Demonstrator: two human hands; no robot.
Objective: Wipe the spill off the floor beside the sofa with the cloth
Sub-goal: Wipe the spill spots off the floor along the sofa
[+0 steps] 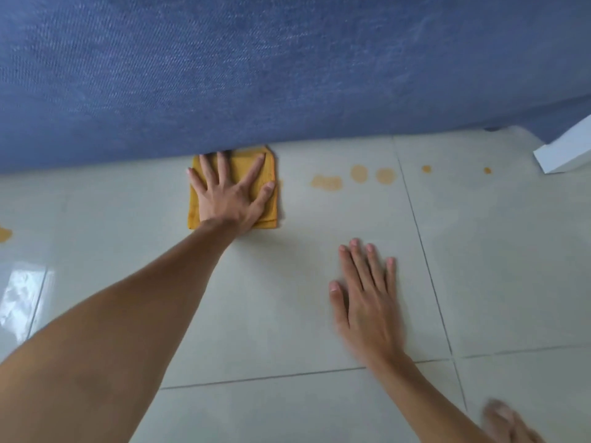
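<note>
A folded yellow cloth (239,167) lies flat on the pale tiled floor, right against the bottom edge of the blue sofa (256,65). My left hand (228,193) presses down on the cloth with fingers spread; its fingertips reach the sofa's edge. My right hand (367,292) rests flat on the bare tile nearer to me, fingers apart, holding nothing. Orange spill spots (358,177) sit on the floor to the right of the cloth, with two smaller drops (426,169) farther right and another patch (4,234) at the left edge.
A white box-like object (566,151) stands on the floor at the right, by the sofa's corner. Dark grout lines cross the tiles. A blurred foot or toes (505,420) shows at the bottom right. Window glare reflects on the floor at the left.
</note>
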